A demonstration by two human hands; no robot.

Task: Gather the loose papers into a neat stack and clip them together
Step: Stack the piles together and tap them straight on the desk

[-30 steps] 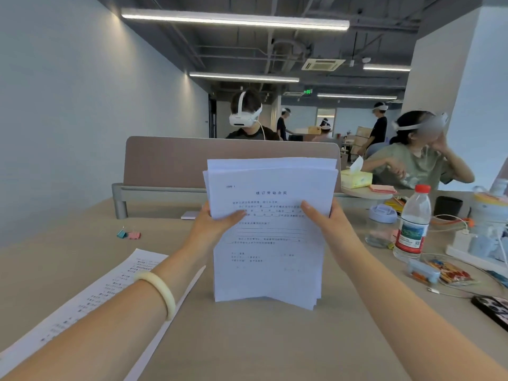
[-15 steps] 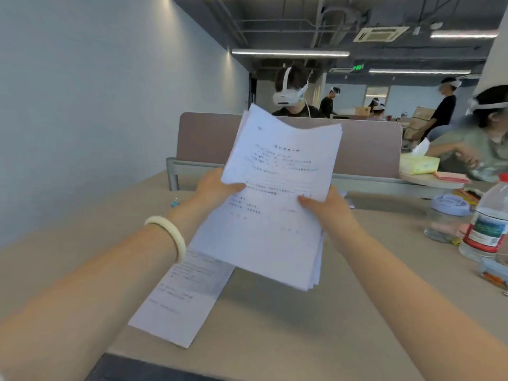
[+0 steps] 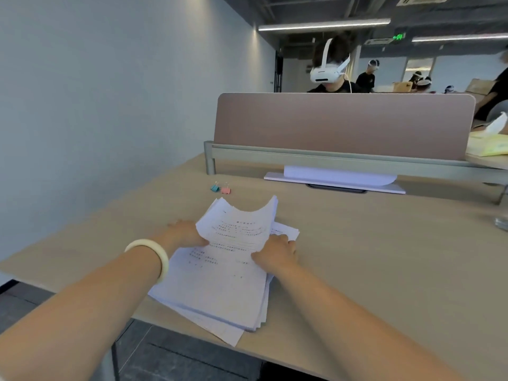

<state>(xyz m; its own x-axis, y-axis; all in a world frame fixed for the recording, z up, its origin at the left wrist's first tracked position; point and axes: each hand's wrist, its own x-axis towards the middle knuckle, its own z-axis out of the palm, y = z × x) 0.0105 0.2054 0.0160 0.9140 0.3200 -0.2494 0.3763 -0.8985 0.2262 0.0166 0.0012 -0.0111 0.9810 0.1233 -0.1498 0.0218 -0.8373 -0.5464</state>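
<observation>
A stack of white printed papers (image 3: 220,281) lies on the wooden desk (image 3: 371,257), on top of a loose sheet whose corner sticks out past the desk's front edge. The stack's far end curls upward. My left hand (image 3: 187,233) grips the stack's left side, and my right hand (image 3: 277,254) holds its right side. A teal binder clip (image 3: 215,187) and a pink binder clip (image 3: 226,190) sit side by side on the desk beyond the papers, apart from both hands.
A brown partition (image 3: 343,125) closes the desk's far side, with a white flat device (image 3: 335,180) lying below it. A person in a white headset (image 3: 328,72) sits behind it. A yellow tissue pack (image 3: 489,144) is at far right. The wall runs along the left.
The stack went from upright in front of me, tilted left, then down flat onto the loose sheet on the desk. My view turned left and down.
</observation>
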